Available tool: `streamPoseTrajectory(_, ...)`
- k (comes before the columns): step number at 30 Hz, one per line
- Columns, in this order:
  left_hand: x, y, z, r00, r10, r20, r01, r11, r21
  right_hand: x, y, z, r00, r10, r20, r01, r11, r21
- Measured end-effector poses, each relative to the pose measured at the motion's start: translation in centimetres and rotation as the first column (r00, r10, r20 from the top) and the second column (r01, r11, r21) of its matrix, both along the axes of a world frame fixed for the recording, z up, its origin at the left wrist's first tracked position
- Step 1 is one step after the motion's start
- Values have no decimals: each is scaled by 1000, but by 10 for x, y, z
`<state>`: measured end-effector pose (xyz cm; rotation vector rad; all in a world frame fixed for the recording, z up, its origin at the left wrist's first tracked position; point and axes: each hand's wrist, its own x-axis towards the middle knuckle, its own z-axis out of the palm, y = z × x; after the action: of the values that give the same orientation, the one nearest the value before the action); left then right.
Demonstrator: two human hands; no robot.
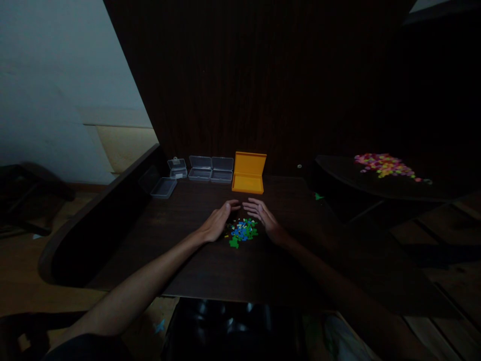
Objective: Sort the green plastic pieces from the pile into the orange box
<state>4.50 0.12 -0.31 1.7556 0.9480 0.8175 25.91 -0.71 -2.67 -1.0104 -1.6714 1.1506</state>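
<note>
A dark brown wooden desk (203,281) bore, along its back, an open, rectangular orange-yellow box (249,173), with a group of open, clear plastic cases (222,175) to its left. In front of the box, the left hand (218,222) and right hand (267,216) were loosely curved, gripping nothing, on either side of a low heap of small green, blue and pale pieces (246,229) on the desk.
</note>
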Motion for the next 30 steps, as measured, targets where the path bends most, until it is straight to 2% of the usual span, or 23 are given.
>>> streamPoseTrajectory(12, -17, 2, 10, 974, -9, -226, 64, 969, 237, 11, -11, 13, 990, -3, 144, -9, 997, 82)
streamPoseTrajectory(17, -22, 5, 13, 979, 8, -201, 38, 974, 225, 16, -18, 21, 959, -66, 274, 33, 992, 124)
streamPoseTrajectory(22, -24, 6, 15, 983, 46, -175, -12, 982, 186, 15, -19, 23, 951, -91, 296, 42, 985, 168)
streamPoseTrajectory(30, -25, 6, 11, 984, -3, -178, 41, 977, 209, 10, -20, 21, 935, -81, 346, 4, 976, 218)
